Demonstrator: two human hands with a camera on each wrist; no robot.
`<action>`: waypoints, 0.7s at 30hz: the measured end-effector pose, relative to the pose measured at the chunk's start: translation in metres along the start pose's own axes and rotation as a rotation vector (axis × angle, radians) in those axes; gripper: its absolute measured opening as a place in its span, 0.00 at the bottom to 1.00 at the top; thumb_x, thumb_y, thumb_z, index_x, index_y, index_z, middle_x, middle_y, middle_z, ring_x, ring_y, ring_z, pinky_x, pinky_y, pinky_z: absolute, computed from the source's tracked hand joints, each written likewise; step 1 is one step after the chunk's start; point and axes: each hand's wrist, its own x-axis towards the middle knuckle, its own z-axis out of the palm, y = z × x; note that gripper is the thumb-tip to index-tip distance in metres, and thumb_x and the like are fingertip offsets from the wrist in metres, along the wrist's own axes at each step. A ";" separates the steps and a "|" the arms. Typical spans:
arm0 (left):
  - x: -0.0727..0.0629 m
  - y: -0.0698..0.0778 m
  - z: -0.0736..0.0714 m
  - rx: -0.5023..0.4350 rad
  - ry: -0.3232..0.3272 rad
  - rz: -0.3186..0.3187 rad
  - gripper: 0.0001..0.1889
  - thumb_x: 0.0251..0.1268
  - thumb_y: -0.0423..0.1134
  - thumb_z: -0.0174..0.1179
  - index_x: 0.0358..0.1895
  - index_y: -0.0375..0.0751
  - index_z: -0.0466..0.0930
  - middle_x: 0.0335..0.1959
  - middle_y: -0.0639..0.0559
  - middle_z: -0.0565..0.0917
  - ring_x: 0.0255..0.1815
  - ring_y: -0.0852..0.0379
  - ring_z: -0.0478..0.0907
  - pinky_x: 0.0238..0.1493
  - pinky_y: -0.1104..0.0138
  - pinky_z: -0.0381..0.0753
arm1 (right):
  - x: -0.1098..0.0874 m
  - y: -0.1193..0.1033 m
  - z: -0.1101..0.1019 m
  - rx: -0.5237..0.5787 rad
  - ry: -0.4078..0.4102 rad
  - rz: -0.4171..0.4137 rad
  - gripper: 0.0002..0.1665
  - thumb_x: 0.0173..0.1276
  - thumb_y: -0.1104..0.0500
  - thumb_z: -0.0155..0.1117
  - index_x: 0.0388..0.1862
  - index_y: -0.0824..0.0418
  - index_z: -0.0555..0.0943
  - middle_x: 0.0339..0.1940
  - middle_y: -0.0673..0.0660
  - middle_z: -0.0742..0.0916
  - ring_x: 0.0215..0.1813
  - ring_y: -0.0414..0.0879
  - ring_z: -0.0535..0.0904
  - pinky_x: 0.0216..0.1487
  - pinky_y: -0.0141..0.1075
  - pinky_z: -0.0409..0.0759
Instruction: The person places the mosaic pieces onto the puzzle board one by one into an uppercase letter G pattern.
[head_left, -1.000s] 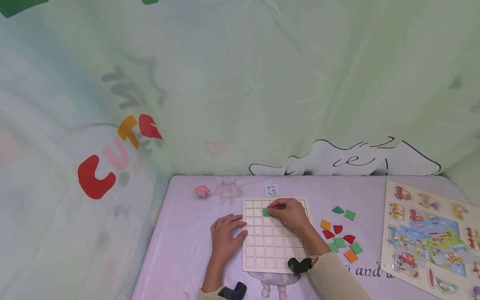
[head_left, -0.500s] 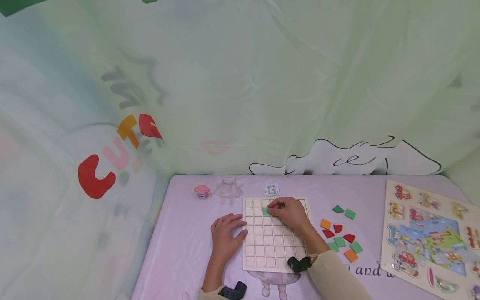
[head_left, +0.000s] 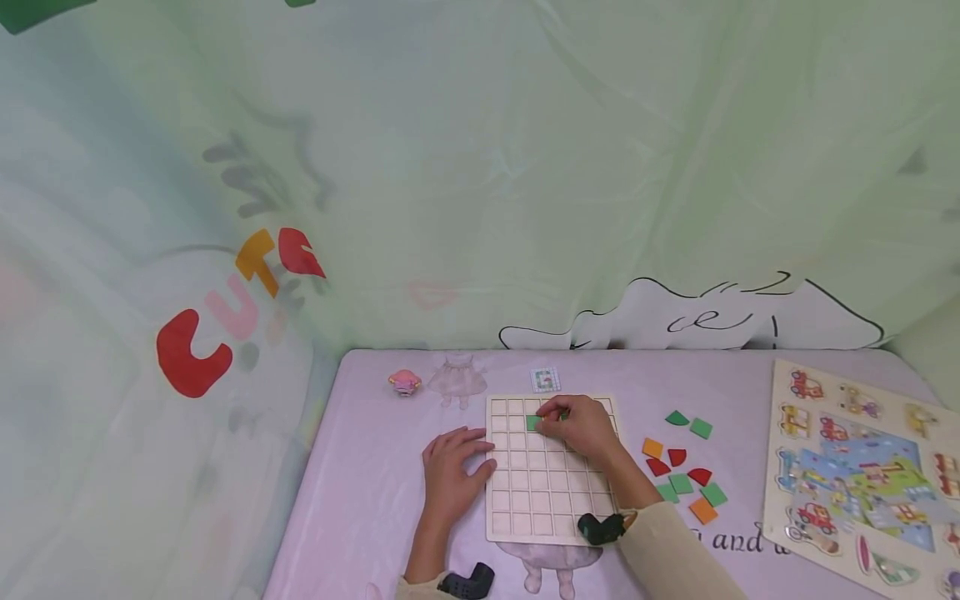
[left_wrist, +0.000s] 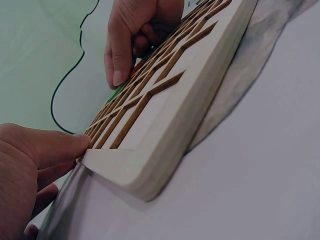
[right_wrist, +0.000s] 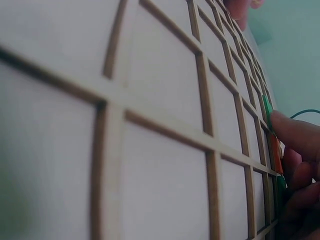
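Observation:
A pale wooden grid board (head_left: 520, 525) lies on the table between the hands. My left hand (head_left: 452, 475) is at the board's left edge; in the left wrist view one fairly straight finger (left_wrist: 70, 147) touches the rim. My right hand (head_left: 577, 427) is over the upper part of the grid. Its thumb and forefinger meet at a green square tile (head_left: 532, 423), pinching its right side. An orange tile (right_wrist: 276, 152) shows under this hand in the right wrist view, with another green piece (right_wrist: 281, 181) beyond it. The curled fingers hide part of these pieces.
Loose green, orange and red tiles (head_left: 680, 484) lie right of the board. Behind it is a small pattern card (head_left: 545, 380). A pink toy figure (head_left: 405, 382) stands at the back left. A picture puzzle board (head_left: 776, 492) lies at the far right.
The right hand's fingers have shifted slightly at the green tile, and a bit of orange now shows between thumb and forefinger. The left hand and the board stay in place.

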 end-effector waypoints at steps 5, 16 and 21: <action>0.000 0.000 -0.001 -0.007 -0.020 -0.021 0.10 0.58 0.41 0.73 0.43 0.54 0.90 0.57 0.57 0.87 0.67 0.49 0.76 0.69 0.42 0.58 | 0.000 0.000 0.000 -0.011 0.006 -0.020 0.08 0.59 0.55 0.77 0.38 0.52 0.89 0.27 0.49 0.82 0.36 0.45 0.74 0.38 0.38 0.67; 0.000 0.003 -0.003 -0.017 -0.029 -0.025 0.09 0.59 0.41 0.72 0.44 0.53 0.90 0.57 0.56 0.87 0.67 0.48 0.75 0.69 0.41 0.57 | -0.001 0.004 -0.001 0.010 -0.004 -0.051 0.08 0.60 0.55 0.77 0.38 0.52 0.89 0.28 0.48 0.83 0.37 0.45 0.74 0.41 0.38 0.69; 0.000 0.003 -0.003 -0.005 -0.022 -0.017 0.09 0.58 0.41 0.72 0.43 0.53 0.90 0.57 0.56 0.87 0.67 0.47 0.76 0.68 0.41 0.58 | -0.003 0.007 -0.002 0.052 -0.021 -0.056 0.09 0.61 0.54 0.76 0.40 0.50 0.89 0.30 0.48 0.84 0.38 0.44 0.75 0.42 0.36 0.70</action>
